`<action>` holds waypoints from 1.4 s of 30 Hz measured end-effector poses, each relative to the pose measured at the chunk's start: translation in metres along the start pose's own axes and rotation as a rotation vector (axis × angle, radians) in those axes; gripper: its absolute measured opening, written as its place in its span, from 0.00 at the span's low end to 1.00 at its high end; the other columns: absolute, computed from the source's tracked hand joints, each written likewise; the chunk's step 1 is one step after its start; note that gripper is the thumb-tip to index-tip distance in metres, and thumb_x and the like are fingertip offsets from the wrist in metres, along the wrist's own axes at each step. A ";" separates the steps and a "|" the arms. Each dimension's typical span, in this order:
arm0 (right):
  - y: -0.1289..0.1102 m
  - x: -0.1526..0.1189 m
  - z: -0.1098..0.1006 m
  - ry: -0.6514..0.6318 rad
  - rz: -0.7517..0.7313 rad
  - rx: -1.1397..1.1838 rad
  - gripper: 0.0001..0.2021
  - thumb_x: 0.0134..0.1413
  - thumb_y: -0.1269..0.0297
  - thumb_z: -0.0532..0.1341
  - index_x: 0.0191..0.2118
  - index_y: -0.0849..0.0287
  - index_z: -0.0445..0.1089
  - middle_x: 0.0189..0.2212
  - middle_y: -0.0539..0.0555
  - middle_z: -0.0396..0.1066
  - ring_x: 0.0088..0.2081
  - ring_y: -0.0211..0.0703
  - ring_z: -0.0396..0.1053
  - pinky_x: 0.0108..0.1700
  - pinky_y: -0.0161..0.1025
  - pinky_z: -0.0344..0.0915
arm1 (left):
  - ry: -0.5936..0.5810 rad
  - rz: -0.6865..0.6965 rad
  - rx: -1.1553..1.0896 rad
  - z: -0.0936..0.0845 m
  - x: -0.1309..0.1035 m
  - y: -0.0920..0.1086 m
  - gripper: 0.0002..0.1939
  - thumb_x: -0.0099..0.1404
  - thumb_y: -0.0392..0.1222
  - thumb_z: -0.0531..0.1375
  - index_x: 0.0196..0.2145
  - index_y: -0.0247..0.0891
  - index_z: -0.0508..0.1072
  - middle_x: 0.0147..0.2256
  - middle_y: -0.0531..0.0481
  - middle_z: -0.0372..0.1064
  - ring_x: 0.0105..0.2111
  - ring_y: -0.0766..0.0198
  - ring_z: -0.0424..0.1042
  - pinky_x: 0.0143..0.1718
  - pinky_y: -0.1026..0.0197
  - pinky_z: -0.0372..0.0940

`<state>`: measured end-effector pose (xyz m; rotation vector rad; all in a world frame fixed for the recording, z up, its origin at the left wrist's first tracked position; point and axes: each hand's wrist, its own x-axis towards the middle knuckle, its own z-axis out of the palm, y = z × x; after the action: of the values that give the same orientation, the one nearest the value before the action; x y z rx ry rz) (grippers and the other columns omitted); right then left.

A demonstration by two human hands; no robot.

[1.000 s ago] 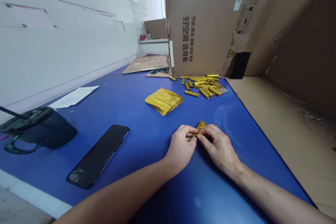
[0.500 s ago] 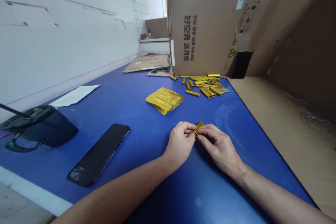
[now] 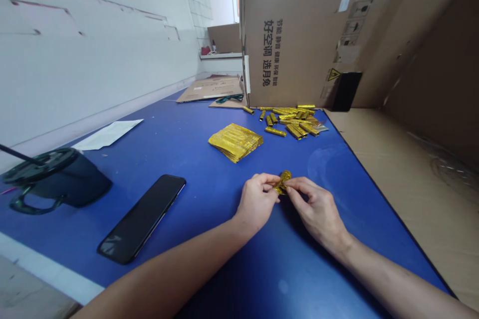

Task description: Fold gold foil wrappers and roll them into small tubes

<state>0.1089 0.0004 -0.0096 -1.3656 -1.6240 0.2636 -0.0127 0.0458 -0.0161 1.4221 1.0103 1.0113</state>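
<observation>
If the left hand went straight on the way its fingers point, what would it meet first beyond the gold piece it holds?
Probably the right hand, close across the gold piece; depth is hard to judge.

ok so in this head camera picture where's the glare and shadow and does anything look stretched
Head view: glare on the wall tiles and a pale reflection on the black smartphone; same view, shadow on the blue tabletop beneath the right hand, and the lidded mug looks stretched near the left edge.
</observation>
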 end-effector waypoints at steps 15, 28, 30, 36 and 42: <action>-0.001 0.001 0.000 0.020 0.075 0.036 0.09 0.51 0.65 0.53 0.29 0.58 0.69 0.29 0.53 0.70 0.31 0.41 0.67 0.34 0.38 0.63 | 0.013 -0.022 -0.081 0.001 0.002 -0.002 0.10 0.48 0.26 0.53 0.30 0.32 0.68 0.24 0.52 0.67 0.20 0.73 0.66 0.24 0.69 0.64; -0.002 -0.001 0.001 -0.017 0.038 0.053 0.09 0.51 0.66 0.53 0.29 0.58 0.70 0.29 0.54 0.69 0.32 0.42 0.67 0.36 0.39 0.63 | 0.041 -0.080 -0.029 0.003 0.004 -0.006 0.04 0.51 0.31 0.56 0.28 0.33 0.66 0.21 0.53 0.66 0.19 0.71 0.67 0.22 0.69 0.63; -0.001 -0.001 0.001 -0.015 0.039 0.045 0.09 0.51 0.65 0.53 0.29 0.58 0.70 0.29 0.54 0.69 0.32 0.42 0.67 0.36 0.39 0.63 | 0.040 -0.079 -0.021 0.003 0.005 -0.006 0.05 0.51 0.30 0.55 0.28 0.33 0.67 0.22 0.52 0.66 0.19 0.71 0.66 0.22 0.68 0.63; 0.000 -0.002 0.001 -0.021 0.004 0.028 0.09 0.52 0.66 0.53 0.30 0.58 0.70 0.30 0.54 0.69 0.33 0.42 0.67 0.37 0.40 0.63 | 0.043 -0.046 0.003 0.004 0.003 -0.004 0.09 0.48 0.27 0.54 0.29 0.33 0.66 0.22 0.54 0.65 0.18 0.73 0.64 0.20 0.70 0.61; 0.001 -0.003 0.000 -0.062 -0.096 -0.043 0.08 0.52 0.65 0.54 0.33 0.57 0.70 0.32 0.54 0.69 0.36 0.44 0.65 0.40 0.43 0.62 | 0.030 -0.050 -0.054 0.002 0.003 0.000 0.10 0.47 0.26 0.54 0.30 0.34 0.65 0.22 0.55 0.63 0.18 0.74 0.62 0.19 0.71 0.61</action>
<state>0.1091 -0.0017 -0.0125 -1.3185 -1.7509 0.2172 -0.0101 0.0479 -0.0164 1.3346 1.0276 1.0184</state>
